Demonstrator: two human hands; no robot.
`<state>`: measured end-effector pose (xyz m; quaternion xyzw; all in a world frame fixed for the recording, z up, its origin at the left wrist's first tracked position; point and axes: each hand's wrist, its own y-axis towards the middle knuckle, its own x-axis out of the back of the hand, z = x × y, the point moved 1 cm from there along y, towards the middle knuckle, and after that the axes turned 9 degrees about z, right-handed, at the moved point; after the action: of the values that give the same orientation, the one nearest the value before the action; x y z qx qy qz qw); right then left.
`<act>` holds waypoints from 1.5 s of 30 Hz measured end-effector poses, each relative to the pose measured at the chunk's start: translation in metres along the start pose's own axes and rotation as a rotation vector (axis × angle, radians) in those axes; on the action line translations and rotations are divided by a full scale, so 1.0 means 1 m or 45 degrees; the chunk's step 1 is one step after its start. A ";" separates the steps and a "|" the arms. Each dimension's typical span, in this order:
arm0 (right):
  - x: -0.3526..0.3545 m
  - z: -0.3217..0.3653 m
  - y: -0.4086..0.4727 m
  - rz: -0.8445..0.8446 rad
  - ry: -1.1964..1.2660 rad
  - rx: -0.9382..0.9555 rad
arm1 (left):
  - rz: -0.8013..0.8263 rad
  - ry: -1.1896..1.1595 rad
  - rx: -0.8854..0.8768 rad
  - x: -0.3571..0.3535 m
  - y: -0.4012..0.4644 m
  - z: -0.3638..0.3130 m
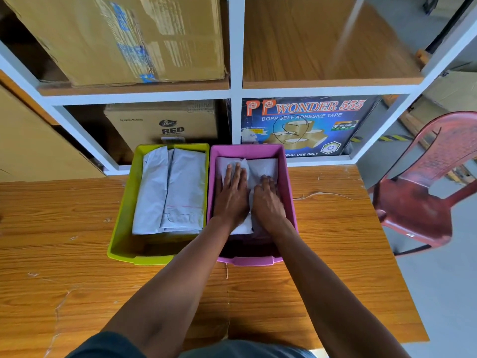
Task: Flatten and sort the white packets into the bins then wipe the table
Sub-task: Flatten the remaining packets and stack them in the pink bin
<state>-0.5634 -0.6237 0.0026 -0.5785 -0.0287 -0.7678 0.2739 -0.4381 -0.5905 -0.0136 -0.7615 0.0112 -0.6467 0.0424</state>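
Dark cloth at our waist (180, 350) fills the bottom edge, and from it both forearms reach forward over the wooden table (77, 293), whose top shows pale scratches and chips. Our left hand (232, 195) lies flat, palm down, fingers spread and straight, pressing on the white packets (260, 166) inside the pink bin (289, 192); it grips nothing. Our right hand (268, 200) rests just beside it on the same packets, palm down with the fingers slightly curled, likewise closed around nothing. Touching the pink bin on its left side stands the yellow-green bin (121, 220), which holds a stack of flattened white packets (167, 192) lying lengthwise. Both bins sit at the table's far edge, against a white shelf frame (236, 73) with wooden boards. On the lower shelf we see a brown carton (144, 125) behind the yellow-green bin and a blue adhesive-tape box (309, 120) behind the pink one. A large cardboard box (124, 40) occupies the upper left shelf. A red plastic chair (426, 197) stands off the table's right end.
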 end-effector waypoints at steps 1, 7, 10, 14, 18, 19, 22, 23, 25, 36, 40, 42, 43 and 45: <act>0.002 0.001 0.004 -0.039 0.071 -0.001 | -0.012 0.004 -0.002 0.001 -0.002 -0.001; -0.009 -0.008 0.025 -0.073 0.111 0.201 | -0.011 -0.055 0.040 -0.002 0.000 -0.001; -0.021 -0.018 0.031 -0.044 0.068 0.186 | -0.019 -0.093 0.047 -0.006 0.002 -0.001; -0.034 -0.026 0.041 -0.064 0.035 0.139 | -0.055 -0.096 0.040 -0.009 0.004 -0.002; -0.038 -0.025 0.043 -0.050 -0.014 0.129 | -0.081 -0.097 0.029 -0.017 0.006 0.001; -0.039 -0.026 0.043 -0.052 -0.031 0.135 | -0.078 -0.087 0.028 -0.019 0.007 0.002; -0.041 -0.027 0.044 -0.081 -0.049 0.142 | -0.074 -0.056 0.029 -0.021 0.007 0.002; -0.042 -0.027 0.044 -0.094 -0.053 0.137 | -0.079 -0.051 0.028 -0.022 0.007 0.002; -0.042 -0.026 0.044 -0.104 -0.054 0.127 | -0.086 -0.050 0.027 -0.023 0.005 0.003; -0.045 -0.027 0.047 -0.076 -0.034 0.093 | -0.039 -0.008 0.011 -0.032 0.007 0.007; -0.047 -0.028 0.048 -0.066 -0.038 0.096 | -0.034 0.017 -0.005 -0.031 0.006 0.006; -0.047 -0.027 0.048 -0.056 -0.042 0.082 | -0.015 0.029 0.005 -0.030 0.006 0.005; -0.047 -0.027 0.048 -0.042 -0.051 0.075 | 0.005 0.024 0.018 -0.029 0.007 0.005; -0.046 -0.027 0.050 -0.013 -0.057 0.060 | 0.070 0.010 0.046 -0.026 0.008 0.003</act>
<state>-0.5565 -0.6579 -0.0615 -0.5886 -0.0557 -0.7553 0.2828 -0.4390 -0.5969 -0.0402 -0.7574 0.0205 -0.6485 0.0740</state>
